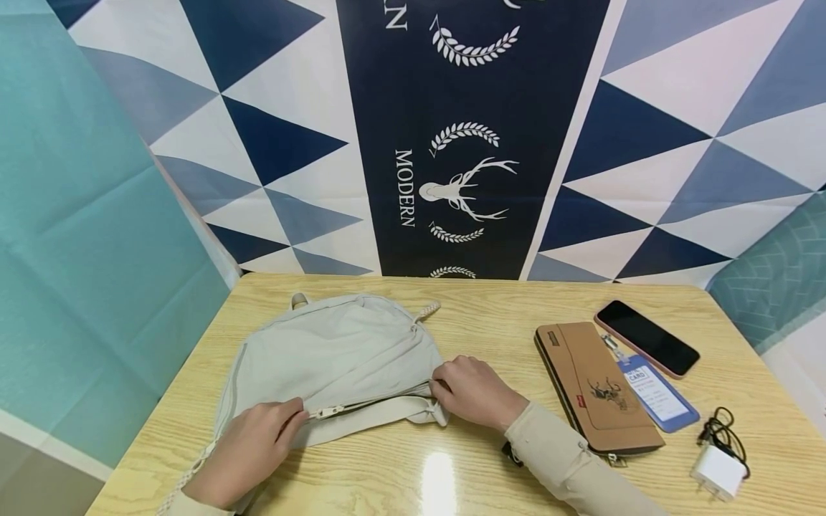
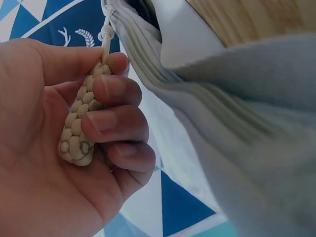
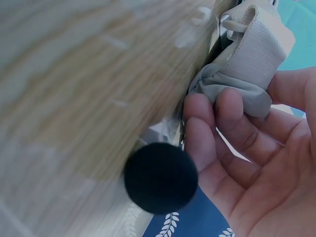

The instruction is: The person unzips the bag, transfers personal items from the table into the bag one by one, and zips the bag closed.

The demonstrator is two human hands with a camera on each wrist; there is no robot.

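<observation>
1. At the near side of the backpack [image 1: 342, 351], the left hand [image 1: 252, 448] grips the braided zipper pull [image 2: 74, 129], with the fingers curled around it.
2. At the right end of the same side, the right hand [image 1: 474, 393] pinches a grey fabric tab [image 3: 249, 96] beside the webbing strap [image 3: 259, 52].
3. Between the hands is the zipper slider [image 1: 332, 411]; a narrow dark gap lies to its right. The step in hand is, I judge, working this zip; its direction I cannot tell. The next move calls for a firm right hold while the left draws the slider.
4. The backpack lies flat on the wooden table [image 1: 490, 330]; its inside is not visible.
5. Farther right lies a brown zip wallet [image 1: 587, 373], contents hidden. Just beside it, a blue badge holder [image 1: 680, 421] contains a printed card [image 1: 658, 394].
6. Around them are a smartphone [image 1: 647, 338] and a white charger [image 1: 718, 471] with black cable [image 1: 725, 433].
</observation>
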